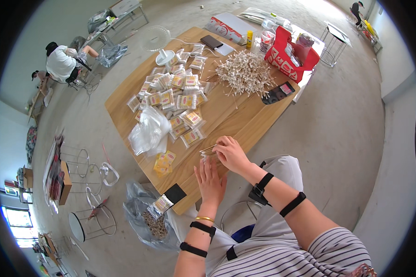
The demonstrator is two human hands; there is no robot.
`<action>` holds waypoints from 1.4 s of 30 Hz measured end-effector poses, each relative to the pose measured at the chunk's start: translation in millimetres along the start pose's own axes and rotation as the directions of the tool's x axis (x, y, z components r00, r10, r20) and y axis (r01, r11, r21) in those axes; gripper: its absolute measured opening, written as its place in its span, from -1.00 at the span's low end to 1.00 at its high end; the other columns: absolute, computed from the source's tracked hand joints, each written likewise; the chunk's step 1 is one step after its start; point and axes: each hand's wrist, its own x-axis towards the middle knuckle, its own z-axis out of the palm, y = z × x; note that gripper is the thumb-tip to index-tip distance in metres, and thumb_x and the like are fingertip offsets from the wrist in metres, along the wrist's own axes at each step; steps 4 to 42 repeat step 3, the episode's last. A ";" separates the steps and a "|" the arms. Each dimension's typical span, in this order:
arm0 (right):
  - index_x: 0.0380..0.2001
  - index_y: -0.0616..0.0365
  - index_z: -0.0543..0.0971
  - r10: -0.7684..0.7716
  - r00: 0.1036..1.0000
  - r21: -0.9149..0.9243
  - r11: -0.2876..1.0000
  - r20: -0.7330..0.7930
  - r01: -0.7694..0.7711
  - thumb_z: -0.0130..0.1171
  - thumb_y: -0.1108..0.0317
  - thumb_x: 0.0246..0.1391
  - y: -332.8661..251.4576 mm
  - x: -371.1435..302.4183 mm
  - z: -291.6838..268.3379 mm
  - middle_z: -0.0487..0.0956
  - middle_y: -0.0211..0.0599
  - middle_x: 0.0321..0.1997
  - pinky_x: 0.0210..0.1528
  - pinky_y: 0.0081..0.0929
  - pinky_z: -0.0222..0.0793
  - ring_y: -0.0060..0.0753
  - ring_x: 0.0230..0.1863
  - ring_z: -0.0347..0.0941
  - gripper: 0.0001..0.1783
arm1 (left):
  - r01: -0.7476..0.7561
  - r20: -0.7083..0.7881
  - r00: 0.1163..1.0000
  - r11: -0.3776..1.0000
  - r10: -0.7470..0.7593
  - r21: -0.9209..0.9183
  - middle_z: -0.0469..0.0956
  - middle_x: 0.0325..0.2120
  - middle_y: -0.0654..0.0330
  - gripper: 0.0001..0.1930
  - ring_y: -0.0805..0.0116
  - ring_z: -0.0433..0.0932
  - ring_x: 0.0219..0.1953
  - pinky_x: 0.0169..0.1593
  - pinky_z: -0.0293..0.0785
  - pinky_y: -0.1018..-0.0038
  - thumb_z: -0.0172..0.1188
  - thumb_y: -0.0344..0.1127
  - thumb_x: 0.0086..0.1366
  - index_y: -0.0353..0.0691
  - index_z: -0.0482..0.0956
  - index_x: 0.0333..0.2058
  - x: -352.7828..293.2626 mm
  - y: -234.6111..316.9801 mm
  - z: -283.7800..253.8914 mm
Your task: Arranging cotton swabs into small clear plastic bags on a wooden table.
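Observation:
A small row of cotton swabs (208, 153) lies at the near edge of the wooden table (219, 122), between my hands. My right hand (232, 154) bends its fingers down over the row and grips it from the right. Flat beside the near ends, my left hand (211, 182) has its fingers stretched out and its fingertips touching the swabs. Farther back is a big loose heap of cotton swabs (245, 74). Many filled clear packets of swabs (186, 101) are piled to the left of it. Some yellow printed cards (164, 163) lie left of my hands.
Clear plastic bags (150, 129) rest by the packets. Around the far side are a white fan (164, 55), a phone (211, 42), a glue stick (249, 39) and a red bag (291, 55). Below the left corner hangs a clear waste bag (145, 221). A person (62, 64) sits far left.

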 end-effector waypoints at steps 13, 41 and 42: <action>-0.20 0.05 0.64 -0.009 0.999 -0.031 0.999 0.050 0.010 0.26 0.45 0.03 0.5 0.8 1.3 0.48 -0.26 0.00 0.21 -0.19 0.28 -0.19 0.15 0.36 -0.78 | 0.005 0.022 1.000 0.998 -0.007 0.057 -0.01 0.46 0.02 -0.12 -0.08 -0.17 0.53 0.51 -0.32 -0.14 0.19 0.02 0.34 -0.30 0.01 0.45 11.2 2.9 4.2; -0.20 0.05 0.64 -0.009 0.999 -0.031 0.999 0.050 0.010 0.26 0.45 0.03 0.5 0.8 1.3 0.48 -0.26 0.00 0.21 -0.19 0.28 -0.19 0.15 0.36 -0.78 | 0.005 0.022 1.000 0.998 -0.007 0.057 -0.01 0.46 0.02 -0.12 -0.08 -0.17 0.53 0.51 -0.32 -0.14 0.19 0.02 0.34 -0.30 0.01 0.45 11.2 2.9 4.2; -0.20 0.05 0.64 -0.009 0.999 -0.031 0.999 0.050 0.010 0.26 0.45 0.03 0.5 0.8 1.3 0.48 -0.26 0.00 0.21 -0.19 0.28 -0.19 0.15 0.36 -0.78 | 0.005 0.022 1.000 0.998 -0.007 0.057 -0.01 0.46 0.02 -0.12 -0.08 -0.17 0.53 0.51 -0.32 -0.14 0.19 0.02 0.34 -0.30 0.01 0.45 11.2 2.9 4.2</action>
